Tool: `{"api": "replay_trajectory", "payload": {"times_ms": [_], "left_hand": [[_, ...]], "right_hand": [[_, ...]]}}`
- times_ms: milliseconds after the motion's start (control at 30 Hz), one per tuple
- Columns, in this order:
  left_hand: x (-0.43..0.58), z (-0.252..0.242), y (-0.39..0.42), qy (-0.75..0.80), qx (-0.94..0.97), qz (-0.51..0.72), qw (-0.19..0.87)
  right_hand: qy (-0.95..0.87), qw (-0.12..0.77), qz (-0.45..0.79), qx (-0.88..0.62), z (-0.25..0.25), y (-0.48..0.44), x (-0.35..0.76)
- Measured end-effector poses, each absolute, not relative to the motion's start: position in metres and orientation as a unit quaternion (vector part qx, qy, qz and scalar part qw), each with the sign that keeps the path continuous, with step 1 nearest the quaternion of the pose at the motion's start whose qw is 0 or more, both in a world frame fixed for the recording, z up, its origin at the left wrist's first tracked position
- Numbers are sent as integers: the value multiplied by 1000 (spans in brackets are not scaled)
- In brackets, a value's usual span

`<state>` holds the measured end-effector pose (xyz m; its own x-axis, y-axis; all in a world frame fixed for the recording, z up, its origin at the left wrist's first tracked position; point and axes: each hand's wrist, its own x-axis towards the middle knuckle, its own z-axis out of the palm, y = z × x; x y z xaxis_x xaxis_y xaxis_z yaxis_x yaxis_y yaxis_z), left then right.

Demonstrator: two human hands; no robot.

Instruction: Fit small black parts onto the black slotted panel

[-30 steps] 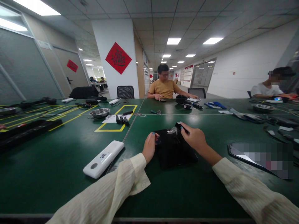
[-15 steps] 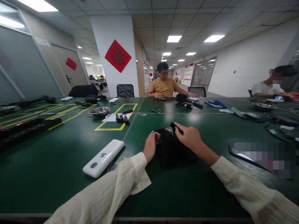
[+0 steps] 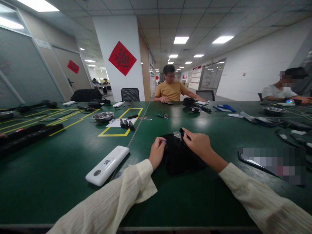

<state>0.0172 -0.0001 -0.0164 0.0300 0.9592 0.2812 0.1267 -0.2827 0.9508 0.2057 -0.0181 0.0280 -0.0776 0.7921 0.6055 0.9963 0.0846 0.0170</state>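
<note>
A black cloth-like item point(image 3: 182, 161) lies on the green table in front of me, with a small clear plastic piece point(image 3: 177, 134) at its top edge. My right hand point(image 3: 198, 143) is closed on a small black object point(image 3: 182, 132) above the item's upper right part. At the item's upper left edge, my left hand point(image 3: 157, 152) has its fingers pinched together; what they hold, if anything, is too small to make out. A white power bank point(image 3: 107, 165) marked 26 lies to the left of my left forearm.
Beyond my hands are a metal bowl point(image 3: 103, 117), small black parts point(image 3: 127, 124) on white paper and a round tool point(image 3: 165, 115). A dark-framed flat object point(image 3: 270, 167) lies at right, a black tray point(image 3: 29, 136) at left. A person point(image 3: 172, 89) sits opposite.
My left hand's fingers have closed into a tighter pinch and shifted slightly right. My right hand stays on the small black object, nearly in place.
</note>
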Motion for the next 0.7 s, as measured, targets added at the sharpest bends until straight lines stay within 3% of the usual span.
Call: {"api": "replay_trajectory", "payload": {"times_ms": [200,433,700], "left_hand": [[15,-19,1,442,616,528,383],[16,-17,-1,447,610,528,387],[16,-9,-6,454,608,520,392]], "right_hand": [[-720,192,-175,-643,33,-29,195],[-630,285,-117,-712,23,1,249],[-730,206,-96,-645,-21,27,272]]}}
